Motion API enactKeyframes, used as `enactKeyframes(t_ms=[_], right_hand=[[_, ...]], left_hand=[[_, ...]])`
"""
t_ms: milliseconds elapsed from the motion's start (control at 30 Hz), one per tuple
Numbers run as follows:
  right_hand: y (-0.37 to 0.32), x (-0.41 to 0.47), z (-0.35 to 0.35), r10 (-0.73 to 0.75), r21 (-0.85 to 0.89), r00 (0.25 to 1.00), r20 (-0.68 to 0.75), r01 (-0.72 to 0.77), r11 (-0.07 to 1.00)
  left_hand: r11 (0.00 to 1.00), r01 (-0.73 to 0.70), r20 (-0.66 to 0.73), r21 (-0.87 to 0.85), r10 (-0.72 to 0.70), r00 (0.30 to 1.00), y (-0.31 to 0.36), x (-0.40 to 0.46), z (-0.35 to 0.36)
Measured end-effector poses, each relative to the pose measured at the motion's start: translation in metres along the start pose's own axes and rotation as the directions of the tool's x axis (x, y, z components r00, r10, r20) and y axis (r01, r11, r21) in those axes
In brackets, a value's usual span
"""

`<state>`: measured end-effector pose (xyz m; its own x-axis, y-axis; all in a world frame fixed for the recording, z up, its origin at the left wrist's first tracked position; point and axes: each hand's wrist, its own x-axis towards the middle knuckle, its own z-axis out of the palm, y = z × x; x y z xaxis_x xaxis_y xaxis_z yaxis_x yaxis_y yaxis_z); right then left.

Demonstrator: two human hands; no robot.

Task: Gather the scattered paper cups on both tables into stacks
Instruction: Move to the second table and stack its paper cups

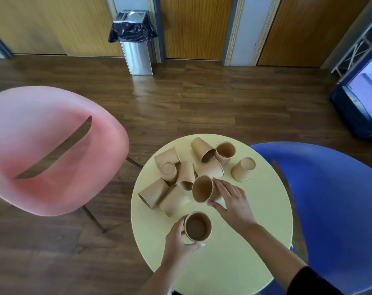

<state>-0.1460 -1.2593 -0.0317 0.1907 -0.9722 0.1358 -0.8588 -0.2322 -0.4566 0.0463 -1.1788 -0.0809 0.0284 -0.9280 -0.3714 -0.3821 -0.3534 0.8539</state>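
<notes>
Two chairs flank the scene, a pink moulded plastic chair [53, 150] on the left and a blue plastic chair [329, 209] on the right, with a round pale-yellow tabletop [255, 220] between them. Both forearms reach in from the bottom edge. Right hand [234, 204], fingers curled, grips a tilted brown paper cup [203, 189] at its side. Left hand [178, 237] wraps round an upright brown paper cup [197, 226] near the front. Other brown cups [186, 167] lie scattered beyond, some tipped, some inverted.
</notes>
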Motion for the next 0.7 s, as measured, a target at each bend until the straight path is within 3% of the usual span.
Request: enactKeyframes(t_ms=[133, 333, 500, 700], right_hand=[[-0.027, -0.020, -0.022, -0.001, 0.237, 1.000, 0.011, -0.001, 0.972], [-0.044, -0.045, -0.020, 0.056, 0.509, 0.980, 0.192, -0.148, 0.848], [-0.041, -0.061, -0.004, 0.070, 0.458, 0.941, 0.331, -0.225, 0.860], [-0.033, -0.068, 0.012, 0.052, 0.323, 0.937, 0.347, -0.171, 0.931]], left_hand=[[0.999, -0.005, -0.012, 0.035, 0.005, 1.000, 0.004, -0.001, -0.001], [0.998, 0.041, 0.000, 0.042, -0.041, 0.999, 0.006, -0.001, -0.001], [0.996, 0.091, 0.013, -0.003, -0.091, 0.996, 0.008, -0.002, -0.001], [0.999, 0.039, -0.011, -0.021, -0.040, 0.999, 0.006, -0.003, -0.002]])
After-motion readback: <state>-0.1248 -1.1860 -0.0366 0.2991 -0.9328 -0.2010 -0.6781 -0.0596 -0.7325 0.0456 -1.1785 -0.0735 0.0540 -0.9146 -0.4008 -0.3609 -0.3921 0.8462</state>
